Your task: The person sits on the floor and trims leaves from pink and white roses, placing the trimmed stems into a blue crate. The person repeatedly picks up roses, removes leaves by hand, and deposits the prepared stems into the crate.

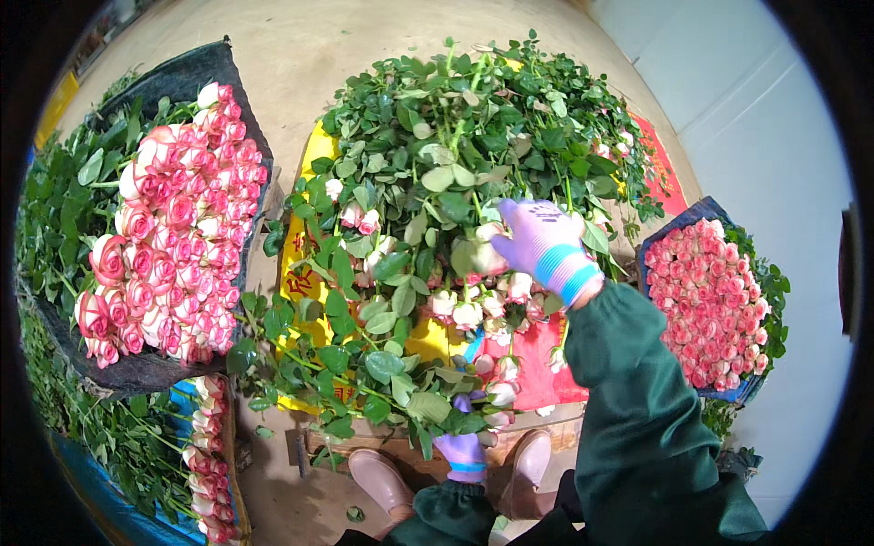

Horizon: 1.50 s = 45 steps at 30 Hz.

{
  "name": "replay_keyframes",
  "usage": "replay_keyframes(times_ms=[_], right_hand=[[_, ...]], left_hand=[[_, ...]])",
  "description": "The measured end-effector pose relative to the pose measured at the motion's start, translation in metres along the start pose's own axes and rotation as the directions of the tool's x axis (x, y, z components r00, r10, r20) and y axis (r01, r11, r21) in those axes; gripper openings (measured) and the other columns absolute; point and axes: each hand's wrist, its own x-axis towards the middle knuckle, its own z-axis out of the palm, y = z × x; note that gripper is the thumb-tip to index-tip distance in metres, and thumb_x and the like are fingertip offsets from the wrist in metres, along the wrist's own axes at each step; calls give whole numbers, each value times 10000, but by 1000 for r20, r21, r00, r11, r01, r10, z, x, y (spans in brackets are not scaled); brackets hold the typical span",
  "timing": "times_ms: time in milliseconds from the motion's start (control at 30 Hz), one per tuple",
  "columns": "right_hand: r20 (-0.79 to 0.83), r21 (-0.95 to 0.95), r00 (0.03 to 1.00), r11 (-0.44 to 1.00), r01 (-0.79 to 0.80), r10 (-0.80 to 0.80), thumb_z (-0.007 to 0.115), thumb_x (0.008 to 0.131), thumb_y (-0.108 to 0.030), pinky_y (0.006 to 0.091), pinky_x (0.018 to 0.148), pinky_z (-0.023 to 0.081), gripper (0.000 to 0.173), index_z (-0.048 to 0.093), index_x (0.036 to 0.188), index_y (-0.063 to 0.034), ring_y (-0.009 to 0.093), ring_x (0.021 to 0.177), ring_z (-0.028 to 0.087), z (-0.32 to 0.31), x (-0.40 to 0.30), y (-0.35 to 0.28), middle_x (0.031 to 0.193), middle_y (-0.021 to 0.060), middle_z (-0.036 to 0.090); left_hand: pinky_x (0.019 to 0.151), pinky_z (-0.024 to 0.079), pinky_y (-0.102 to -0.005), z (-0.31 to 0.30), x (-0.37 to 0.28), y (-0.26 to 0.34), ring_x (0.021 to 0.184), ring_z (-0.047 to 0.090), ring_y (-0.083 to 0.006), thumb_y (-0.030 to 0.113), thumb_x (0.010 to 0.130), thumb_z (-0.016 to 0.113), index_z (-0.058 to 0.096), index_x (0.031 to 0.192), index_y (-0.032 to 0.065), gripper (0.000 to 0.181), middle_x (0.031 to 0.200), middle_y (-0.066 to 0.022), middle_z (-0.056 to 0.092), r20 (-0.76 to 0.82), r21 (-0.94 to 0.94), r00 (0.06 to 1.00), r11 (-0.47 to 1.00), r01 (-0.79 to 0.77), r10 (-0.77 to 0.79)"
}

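My left hand [463, 447], in a lilac knit glove, grips several cut roses low in front of me. Their leafy stems [369, 385] point left and their pale pink blooms [504, 394] lie to the right of the hand. My right hand [543, 239], gloved alike, is at the heap of leafy rose stems [444, 164]. Its thumb and fingers are beside a pale, blurred rose bloom [489, 254]; whether they hold it cannot be made out. More white-pink roses [471, 307] hang at the near side of the heap.
A dark sling of pink-edged roses [181, 225] stands at left, above a row of roses [210, 464] on blue sheeting. Another packed bunch of pink roses [707, 300] is at right, near the white wall [758, 102]. Yellow cloth [300, 259] and red cloth [553, 362] cover the wooden stand [553, 437].
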Motion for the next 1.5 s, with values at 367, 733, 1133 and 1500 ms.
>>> replay_keyframes(times_ms=[367,733,1133,1500], right_hand=[[570,413,822,865,-285,-1,580,791,-503,372,684,501,561,624,871,50,294,705,641,154,-29,-115,767,180,644],[266,675,909,611,-413,320,631,765,-254,378,703,471,297,590,882,16,311,755,618,103,-33,-83,788,185,621],[92,803,985,596,15,-148,578,815,-47,236,463,430,101,597,834,50,143,519,551,-80,-118,75,842,125,643],[61,953,998,-298,-55,11,510,871,-76,174,455,439,215,532,1068,7,100,634,605,-127,-236,86,895,111,647]], left_hand=[[738,442,-397,-19,-32,-27,736,597,-225,247,843,529,607,928,23,253,863,-82,636,56,635,998,772,-33,-3],[772,423,-390,-19,-54,-81,823,595,-214,207,752,574,570,1015,53,305,954,-63,628,72,451,991,883,-131,111],[606,451,-273,7,-152,54,648,577,-120,84,822,621,617,757,-21,124,715,-20,621,173,271,971,940,-207,164],[590,457,-254,-41,-206,81,654,587,-90,89,853,550,626,791,-43,164,748,-63,651,531,213,838,937,-275,125]])
